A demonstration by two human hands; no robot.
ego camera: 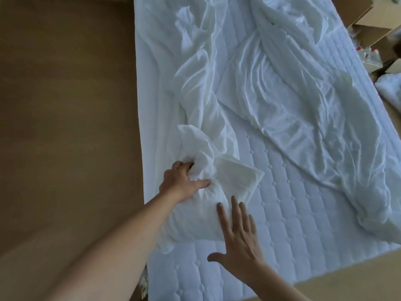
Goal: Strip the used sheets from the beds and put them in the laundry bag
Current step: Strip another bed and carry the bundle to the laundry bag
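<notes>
at the near end of the bed, the right hand point(237, 244) hovers flat over the quilted mattress point(282, 209), fingers straight and slightly spread, thumb out to the side, holding nothing; whether the fingertips actually touch the cloth cannot be told. just beyond it on the left, the left hand point(181, 181) grips a bunched corner of the white sheet point(249, 101), its fingers dug into the soft folds and its thumb pressed along the gathered cloth. a flat, square-edged flap of the sheet juts out to the right of that fist. the mattress top is white, stitched in long parallel channels with small diamond tufts, and lies bare across the near and middle part. farther on, the sheet is thin, smooth and faintly glossy, rumpled into long ridges and deep creases that run up the bed and spill over the right edge. left of the bed spreads plain brown flooring point(65, 105). at the far right stand brown cardboard boxes point(377, 16), with a lumpy white bundle point(390, 90) lying near them.
</notes>
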